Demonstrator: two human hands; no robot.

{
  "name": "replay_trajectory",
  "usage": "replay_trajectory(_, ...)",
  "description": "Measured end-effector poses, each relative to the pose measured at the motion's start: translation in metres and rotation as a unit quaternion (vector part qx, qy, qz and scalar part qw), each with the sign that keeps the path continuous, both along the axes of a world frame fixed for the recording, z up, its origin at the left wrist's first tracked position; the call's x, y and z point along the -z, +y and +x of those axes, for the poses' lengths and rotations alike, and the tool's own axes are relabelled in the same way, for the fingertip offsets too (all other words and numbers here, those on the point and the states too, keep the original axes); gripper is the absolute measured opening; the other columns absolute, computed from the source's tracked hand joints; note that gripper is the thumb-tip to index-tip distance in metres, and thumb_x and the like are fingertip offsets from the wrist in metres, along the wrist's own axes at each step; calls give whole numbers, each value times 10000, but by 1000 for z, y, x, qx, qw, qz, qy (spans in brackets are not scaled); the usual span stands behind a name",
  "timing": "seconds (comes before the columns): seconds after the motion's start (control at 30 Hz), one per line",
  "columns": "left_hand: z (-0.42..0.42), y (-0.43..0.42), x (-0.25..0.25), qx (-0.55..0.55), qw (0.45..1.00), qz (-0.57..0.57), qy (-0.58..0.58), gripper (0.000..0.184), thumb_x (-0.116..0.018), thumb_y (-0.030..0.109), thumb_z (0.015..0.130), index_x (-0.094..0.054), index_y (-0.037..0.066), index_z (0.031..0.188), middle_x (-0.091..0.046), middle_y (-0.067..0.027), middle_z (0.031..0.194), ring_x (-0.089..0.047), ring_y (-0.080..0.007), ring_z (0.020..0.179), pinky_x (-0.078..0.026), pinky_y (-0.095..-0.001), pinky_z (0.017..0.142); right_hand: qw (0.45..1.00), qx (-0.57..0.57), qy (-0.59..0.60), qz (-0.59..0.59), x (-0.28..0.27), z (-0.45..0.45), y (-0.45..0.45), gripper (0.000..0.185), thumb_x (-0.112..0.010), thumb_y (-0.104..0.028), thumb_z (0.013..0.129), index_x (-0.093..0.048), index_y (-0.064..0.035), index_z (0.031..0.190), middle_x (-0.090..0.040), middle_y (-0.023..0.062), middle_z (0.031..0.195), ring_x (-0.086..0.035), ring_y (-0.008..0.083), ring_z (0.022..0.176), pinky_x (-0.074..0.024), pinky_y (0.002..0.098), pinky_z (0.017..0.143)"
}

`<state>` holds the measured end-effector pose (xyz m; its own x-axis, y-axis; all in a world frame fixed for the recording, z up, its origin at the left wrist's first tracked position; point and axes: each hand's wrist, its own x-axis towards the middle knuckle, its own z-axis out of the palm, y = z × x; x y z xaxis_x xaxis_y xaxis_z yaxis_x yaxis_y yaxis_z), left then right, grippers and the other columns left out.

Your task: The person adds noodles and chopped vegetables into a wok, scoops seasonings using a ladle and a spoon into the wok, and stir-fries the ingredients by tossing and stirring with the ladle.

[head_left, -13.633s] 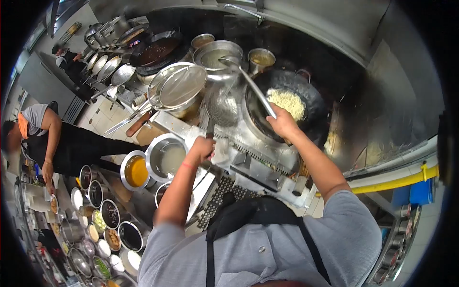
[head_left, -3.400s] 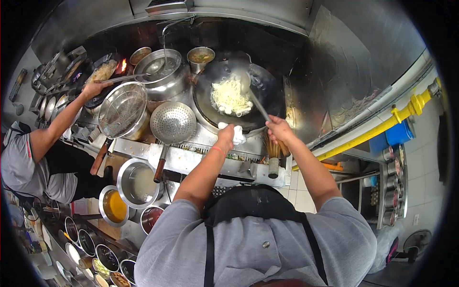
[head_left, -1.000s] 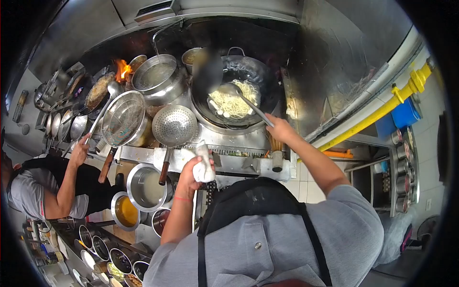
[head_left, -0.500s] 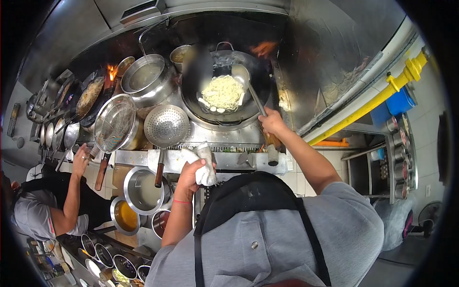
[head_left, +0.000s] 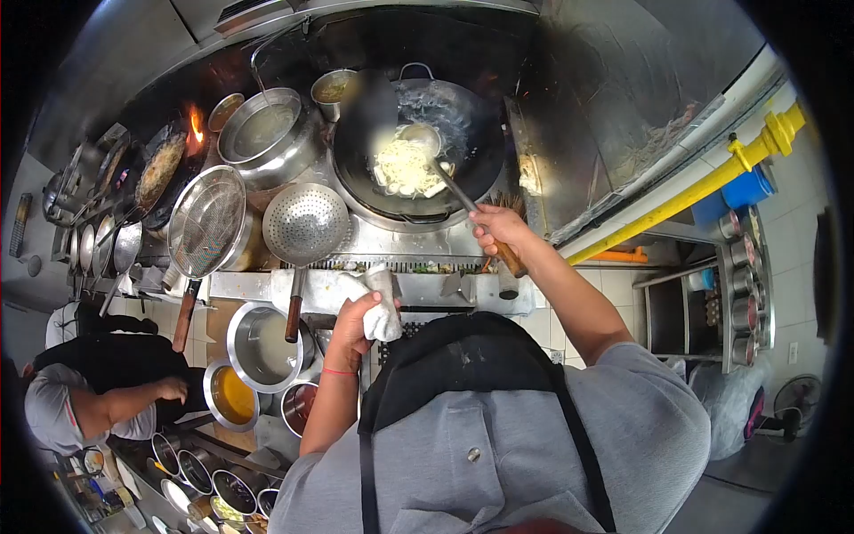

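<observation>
My right hand (head_left: pixel 500 230) is closed round the handle of a long ladle (head_left: pixel 456 187). The ladle's bowl rests against pale noodles (head_left: pixel 405 167) in a large black wok (head_left: pixel 471 169). A blurred patch covers the wok's left part. Below and left of the wok, in front of the stove edge, my left hand (head_left: pixel 358 322) grips a folded white cloth (head_left: pixel 382 307). Left of the wok lies a perforated strainer (head_left: pixel 305 224), its wooden handle near my left hand.
A mesh strainer (head_left: pixel 206 221) and a steel pot (head_left: pixel 260 133) stand further left. Below the stove edge are a pot of pale liquid (head_left: pixel 265 347) and a bowl of yellow liquid (head_left: pixel 233 394). A co-worker (head_left: pixel 107 392) stands at left; flame (head_left: pixel 196 123) rises beyond. A yellow pipe (head_left: pixel 694 194) runs at right.
The ladle has moved from the noodles' upper right down and left onto them. My left hand still holds the cloth. The co-worker's hand has dropped away from the stove.
</observation>
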<state>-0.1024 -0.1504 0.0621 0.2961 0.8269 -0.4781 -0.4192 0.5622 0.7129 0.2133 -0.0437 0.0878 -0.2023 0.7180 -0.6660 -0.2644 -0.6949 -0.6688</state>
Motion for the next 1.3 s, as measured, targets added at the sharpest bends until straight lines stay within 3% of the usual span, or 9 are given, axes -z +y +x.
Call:
replay_trajectory(0.2, -3, -2, 0, 15, 1000, 10, 3, 409, -643, 310, 786, -604, -44, 986, -659, -144, 846, -649, -242, 719, -543, -351, 654, 955, 35, -256, 142, 8, -14, -5, 597, -539, -135, 932, -256, -123, 1457, -451, 17, 611, -406, 122, 408, -341, 297, 335)
replay_trajectory(0.33, 1, -1, -1, 15, 1000, -3, -17, 406, -638, 303, 789, -606, -56, 978, -659, -147, 842, -653, -247, 711, -548, -362, 638, 963, 47, -239, 118, 6, -22, -1, 602, -538, -130, 930, -250, -125, 1458, -451, 17, 607, -413, 127, 409, -339, 296, 330)
replay_trajectory(0.43, 6, 6, -2, 18, 999, -8, -25, 364, -643, 236, 799, -604, -76, 982, -667, -152, 798, -655, -244, 647, -557, -369, 587, 1000, 7, 10, -9, 1, -4, 16, 553, -536, -140, 930, -299, -128, 1429, -458, 10, 628, -406, 116, 413, -326, 283, 326)
replay_trajectory(0.57, 2, 9, -7, 4, 1000, 22, -9, 350, -652, 233, 795, -621, -83, 944, -670, -162, 802, -660, -246, 655, -556, -369, 596, 991, -9, -84, 103, -8, -18, -5, 429, -526, -132, 933, -383, -145, 1337, -460, 7, 638, -392, 97, 415, -308, 255, 327)
replay_trajectory(0.7, 3, 14, -3, 2, 1000, 15, -16, 354, -667, 219, 787, -620, -90, 954, -675, -180, 829, -668, -246, 689, -555, -364, 627, 997, -33, -58, 31, -3, -14, 10, 408, -510, -125, 938, -401, -122, 1331, -447, 6, 625, -380, 94, 403, -318, 266, 324)
replay_trajectory(0.83, 2, 12, -7, 23, 999, 19, 36, 427, -667, 261, 772, -573, -55, 1043, -667, -162, 846, -659, -252, 701, -549, -370, 626, 954, -41, -251, 159, -5, -23, 5, 462, -511, -127, 936, -387, -143, 1381, -444, 13, 610, -400, 111, 400, -329, 276, 326)
replay_trajectory(1.03, 11, 22, -2, 12, 1000, 0, 13, 357, -663, 252, 777, -653, -79, 911, -680, -154, 808, -657, -233, 679, -535, -349, 631, 972, -72, -197, 109, 14, -15, 15, 560, -525, -97, 908, -335, -122, 1435, -482, 50, 617, -460, 155, 401, -368, 308, 332)
replay_trajectory(1.17, 6, 24, 7, -40, 999, -9, 8, 335, -629, 240, 788, -652, -66, 923, -675, -144, 804, -657, -238, 692, -533, -343, 647, 868, -50, -401, 288, 48, -24, -2, 552, -564, -108, 871, -387, -61, 1391, -579, 120, 670, -542, 202, 467, -456, 362, 432)
replay_trajectory(1.3, 18, 49, 41, -96, 982, -83, -141, 247, -498, 232, 847, -589, 28, 950, -647, -122, 810, -641, -261, 723, -543, -388, 670, 920, -129, -341, 142, 2, -24, 2, 591, -563, -118, 862, -347, -59, 1409, -654, 198, 846, -635, 266, 684, -522, 369, 631)
